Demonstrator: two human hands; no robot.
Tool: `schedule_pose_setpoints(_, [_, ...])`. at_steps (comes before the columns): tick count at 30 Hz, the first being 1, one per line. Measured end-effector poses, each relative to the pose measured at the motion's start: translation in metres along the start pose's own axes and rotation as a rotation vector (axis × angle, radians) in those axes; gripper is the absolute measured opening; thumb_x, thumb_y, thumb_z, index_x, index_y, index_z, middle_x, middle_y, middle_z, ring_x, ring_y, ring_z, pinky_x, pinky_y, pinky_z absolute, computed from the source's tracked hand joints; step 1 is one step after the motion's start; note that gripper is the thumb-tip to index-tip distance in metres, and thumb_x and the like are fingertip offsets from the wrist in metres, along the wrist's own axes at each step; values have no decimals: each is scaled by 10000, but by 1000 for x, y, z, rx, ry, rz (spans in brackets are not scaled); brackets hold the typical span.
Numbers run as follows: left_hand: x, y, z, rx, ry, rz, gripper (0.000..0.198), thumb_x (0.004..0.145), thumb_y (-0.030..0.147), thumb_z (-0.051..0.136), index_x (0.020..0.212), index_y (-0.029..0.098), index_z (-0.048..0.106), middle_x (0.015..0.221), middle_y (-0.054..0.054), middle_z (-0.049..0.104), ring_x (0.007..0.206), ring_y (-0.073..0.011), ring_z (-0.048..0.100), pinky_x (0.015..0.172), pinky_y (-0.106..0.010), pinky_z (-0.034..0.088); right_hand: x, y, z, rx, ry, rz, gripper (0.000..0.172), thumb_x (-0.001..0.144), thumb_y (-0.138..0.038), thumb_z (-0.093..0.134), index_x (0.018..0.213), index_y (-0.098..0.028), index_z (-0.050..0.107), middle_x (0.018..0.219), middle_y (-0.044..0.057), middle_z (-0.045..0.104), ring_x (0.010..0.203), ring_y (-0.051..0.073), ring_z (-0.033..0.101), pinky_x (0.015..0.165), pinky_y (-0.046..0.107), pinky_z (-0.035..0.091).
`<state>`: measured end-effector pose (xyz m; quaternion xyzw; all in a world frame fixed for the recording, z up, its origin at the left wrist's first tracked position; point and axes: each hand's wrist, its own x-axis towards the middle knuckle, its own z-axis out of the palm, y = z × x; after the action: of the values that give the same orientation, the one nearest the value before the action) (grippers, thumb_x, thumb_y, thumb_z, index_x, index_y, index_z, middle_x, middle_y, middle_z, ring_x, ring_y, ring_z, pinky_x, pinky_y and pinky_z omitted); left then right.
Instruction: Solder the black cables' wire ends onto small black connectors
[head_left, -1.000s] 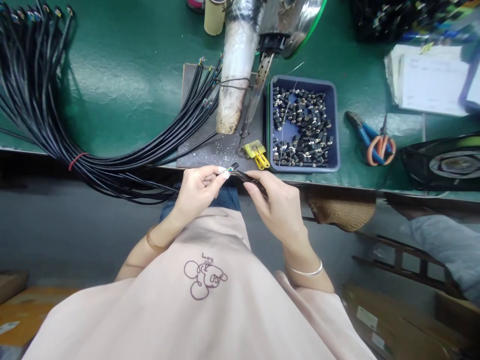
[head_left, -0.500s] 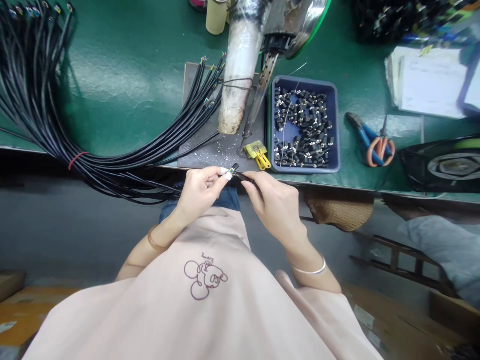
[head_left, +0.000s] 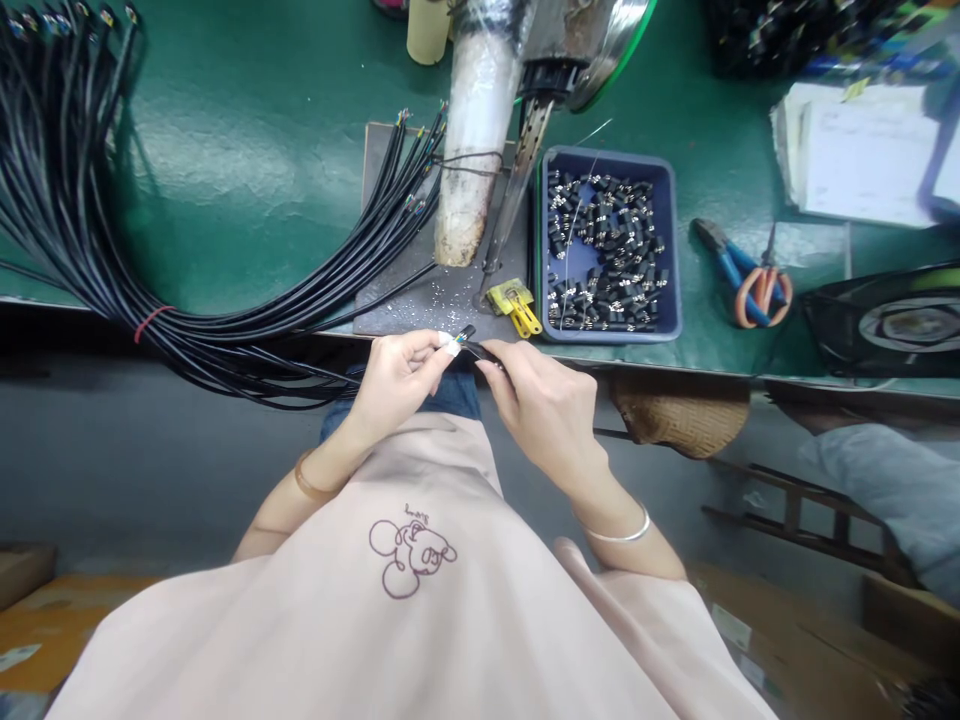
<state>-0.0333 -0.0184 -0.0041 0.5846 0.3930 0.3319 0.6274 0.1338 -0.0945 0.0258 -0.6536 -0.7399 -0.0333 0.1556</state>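
Over the table's front edge, my left hand [head_left: 397,378] pinches a small black connector [head_left: 468,331] with coloured wires at its base. White coverings sit on the left thumb and fingertip. My right hand [head_left: 544,410] is closed around a slim dark pointed tool [head_left: 480,349], whose tip meets the wires beside the left fingertips. Most of that tool is hidden by the fingers, so its exact kind is unclear. Left of my hands lies a bundle of black cables [head_left: 225,325], tied with a red band [head_left: 154,320], their stripped ends on a grey board [head_left: 390,310].
A soldering iron [head_left: 517,190] points down beside a wrapped white tube [head_left: 472,150]. Right of it stand a yellow clip-like piece [head_left: 523,312] and a blue bin [head_left: 677,250] of black connectors. Cutters [head_left: 724,260], orange-handled scissors [head_left: 761,295] and papers [head_left: 862,150] lie farther right.
Both hands have shifted very slightly left, still holding the connector and the dark tool close together. The whole view has moved a little; nothing has been let go.
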Motion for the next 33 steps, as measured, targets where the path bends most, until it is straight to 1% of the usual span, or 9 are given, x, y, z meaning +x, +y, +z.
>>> schedule_pose_setpoints(8, [2,-1,0,-73,-13,-50,336,854,450,732,727,142,680,452,52,488,415,-50,382,428,-189,286,2,6,2,111,-29,13,349,1088,-372,430,1085,-176,719,948,72,803,779,151,737,647,252,437])
schedule_pose_setpoints(14, [2,-2,-1,-88,-11,-79,343,836,462,758,733,143,687,456,61,484,406,-42,366,405,-187,262,1,7,3,127,-37,25,348,1088,-368,433,1077,-171,720,956,75,811,775,153,742,645,248,440])
schedule_pose_setpoints(20, [3,-2,-1,-81,-29,-88,357,841,468,759,723,142,672,454,56,488,399,-37,358,389,-178,251,1,9,4,83,-27,17,318,1077,-359,468,1044,-175,725,938,70,814,757,161,747,619,256,435])
schedule_pose_setpoints(22, [3,0,-1,-88,-40,-90,370,840,474,755,699,148,651,448,54,491,385,-35,352,376,-179,241,1,9,2,138,-60,33,305,1071,-359,477,1051,-182,725,953,71,817,780,172,757,637,260,459])
schedule_pose_setpoints(25, [4,3,-3,-108,-51,-101,388,840,478,749,664,155,622,446,47,498,371,-32,347,362,-182,221,1,10,-6,333,-134,10,288,1064,-376,492,1049,-207,724,959,48,820,801,170,766,690,258,520])
schedule_pose_setpoints(27, [5,5,-4,-124,-58,-110,395,832,478,755,650,159,611,443,44,504,362,-30,345,357,-185,215,1,12,-12,411,-116,14,271,1058,-377,507,1051,-213,722,975,42,821,823,169,770,739,261,550])
schedule_pose_setpoints(30, [6,6,-5,-139,-59,-125,401,823,487,763,644,161,612,439,41,515,352,-31,348,355,-187,220,1,14,-15,342,-44,77,265,1053,-366,513,1074,-204,721,1007,63,820,861,187,775,778,280,562])
schedule_pose_setpoints(33, [6,5,-6,-144,-50,-134,397,813,493,769,653,161,623,436,43,517,346,-31,348,354,-186,224,-1,14,-12,277,-64,80,287,1060,-368,492,1084,-201,725,1016,75,819,858,191,775,749,279,550])
